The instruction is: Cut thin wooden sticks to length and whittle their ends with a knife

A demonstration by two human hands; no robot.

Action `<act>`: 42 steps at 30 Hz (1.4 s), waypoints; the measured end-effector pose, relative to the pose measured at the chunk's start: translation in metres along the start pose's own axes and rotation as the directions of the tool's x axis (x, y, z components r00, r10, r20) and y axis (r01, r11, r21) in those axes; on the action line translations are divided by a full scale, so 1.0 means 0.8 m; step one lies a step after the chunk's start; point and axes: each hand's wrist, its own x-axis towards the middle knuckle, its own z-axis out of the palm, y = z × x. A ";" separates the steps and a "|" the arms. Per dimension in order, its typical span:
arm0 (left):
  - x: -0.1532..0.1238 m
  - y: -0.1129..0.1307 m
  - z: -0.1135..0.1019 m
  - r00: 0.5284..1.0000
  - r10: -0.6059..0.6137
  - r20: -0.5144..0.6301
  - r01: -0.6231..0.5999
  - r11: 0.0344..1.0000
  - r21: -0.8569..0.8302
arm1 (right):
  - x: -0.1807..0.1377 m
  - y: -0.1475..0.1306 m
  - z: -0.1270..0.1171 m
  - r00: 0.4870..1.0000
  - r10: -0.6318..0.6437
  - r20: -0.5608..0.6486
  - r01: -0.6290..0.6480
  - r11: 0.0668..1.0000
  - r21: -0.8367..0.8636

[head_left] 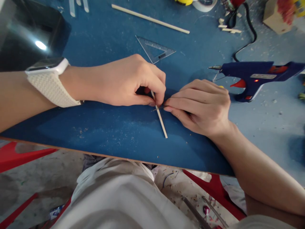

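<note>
Stick-cutting looks like the step in hand. Blue board (107,127) fills the middle of the frame, with a blue glue gun (257,78) at the right edge and a clear set square (154,49) above centre. Left hand (124,82), wearing a white watch (51,81), pinches the thin wooden stick (162,122) flat at centre. Right hand (200,106) grips a small blade (158,108) laid across it. Next move likely needs firm downward pressure, fingers clear.
</note>
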 end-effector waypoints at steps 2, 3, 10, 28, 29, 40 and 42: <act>0.000 0.000 0.000 1.000 0.006 0.001 -0.006 1.000 0.008 | 0.002 -0.001 -0.001 1.000 -0.009 0.000 0.009 1.000 -0.002; -0.001 0.000 0.001 1.000 0.015 -0.003 -0.014 1.000 0.014 | 0.002 0.000 -0.002 1.000 -0.017 0.005 0.017 1.000 -0.001; -0.002 0.003 0.003 0.998 0.044 -0.035 -0.042 0.998 0.049 | 0.002 0.003 -0.007 0.999 -0.025 0.037 0.024 1.000 0.017; 0.002 0.007 0.007 0.999 0.051 -0.019 -0.050 0.998 0.043 | 0.021 0.007 -0.012 0.960 0.064 0.271 -0.115 0.977 0.177; 0.002 0.007 0.007 0.998 0.054 -0.017 -0.053 0.997 0.049 | 0.022 0.008 -0.012 0.955 0.075 0.287 -0.132 0.973 0.187; 0.005 0.002 0.009 0.996 0.080 -0.044 -0.077 0.995 0.062 | 0.024 0.011 -0.010 0.960 0.055 0.273 -0.145 0.936 0.322; 0.004 0.000 0.009 0.995 0.084 -0.054 -0.082 0.996 0.044 | 0.021 0.010 -0.009 0.979 0.042 0.199 -0.102 0.949 0.297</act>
